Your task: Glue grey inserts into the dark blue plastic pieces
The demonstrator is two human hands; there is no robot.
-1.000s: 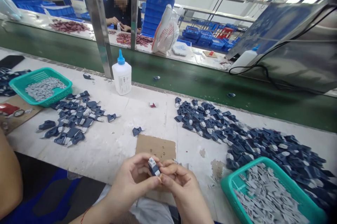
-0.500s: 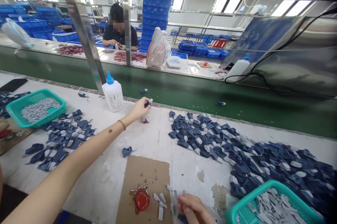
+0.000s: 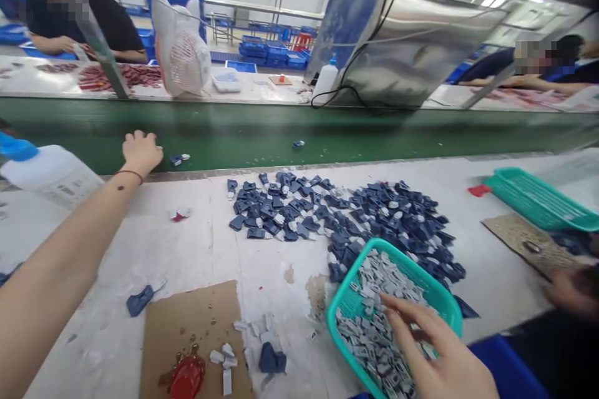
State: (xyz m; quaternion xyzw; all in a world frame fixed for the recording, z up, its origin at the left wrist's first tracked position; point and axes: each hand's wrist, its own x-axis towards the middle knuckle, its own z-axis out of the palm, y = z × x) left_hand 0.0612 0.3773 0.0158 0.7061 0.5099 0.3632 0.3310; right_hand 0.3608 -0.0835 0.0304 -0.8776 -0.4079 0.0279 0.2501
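head view, left hand (image 3: 140, 150): reached out over the green conveyor belt (image 3: 327, 130), fingers curled together, held nothing I could see; a small blue part (image 3: 179, 159) lay on the belt just beside it.
head view, right hand (image 3: 435, 352): fingers spread apart, tips down among the grey inserts (image 3: 374, 324) in the teal basket (image 3: 339, 308); no piece visibly pinched.
head view, blue parts pile (image 3: 346, 215): heaped on the desk (image 3: 196, 243) between belt edge and basket, touching the basket's far side.
head view, cardboard sheet (image 3: 187, 324): near desk edge, red glue blob (image 3: 186, 377) on it, few loose grey inserts and one blue part just beside.
head view, glue bottle (image 3: 47, 171): at left, close to the left forearm.
risk 1: forearm sat near the bottle; a careless pull-back could likely knock it.
risk 2: basket hung near the desk edge; pressing on its near side could tip the inserts out.
risk 3: wet glue near loose inserts; a sweep could smear them.
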